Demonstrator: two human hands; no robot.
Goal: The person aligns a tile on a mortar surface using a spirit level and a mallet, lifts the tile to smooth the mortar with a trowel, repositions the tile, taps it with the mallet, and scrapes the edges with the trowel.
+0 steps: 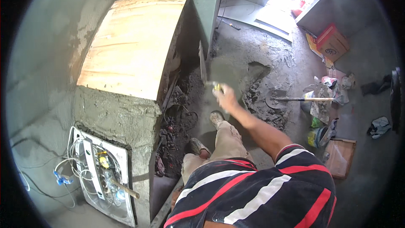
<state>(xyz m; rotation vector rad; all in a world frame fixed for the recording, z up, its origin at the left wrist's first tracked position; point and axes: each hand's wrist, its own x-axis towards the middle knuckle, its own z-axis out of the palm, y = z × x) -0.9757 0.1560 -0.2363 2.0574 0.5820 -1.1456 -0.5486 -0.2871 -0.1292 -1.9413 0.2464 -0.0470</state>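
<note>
My right hand is closed round the handle of a trowel, its blade seen nearly edge-on. The trowel hangs over the floor beside the dark opening under a wooden board. That board lies on top of a block coated in rough grey mortar. To the right of my hand, wet mortar is heaped on the floor. Of my left hand only a sliver of skin shows past the striped shirt, and its fingers are hidden.
A shovel lies with its blade at the mortar heap. Buckets, bags and a cardboard box stand at the right. A white panel with cables and tools leans against the block at lower left. Rubble lies beside my feet.
</note>
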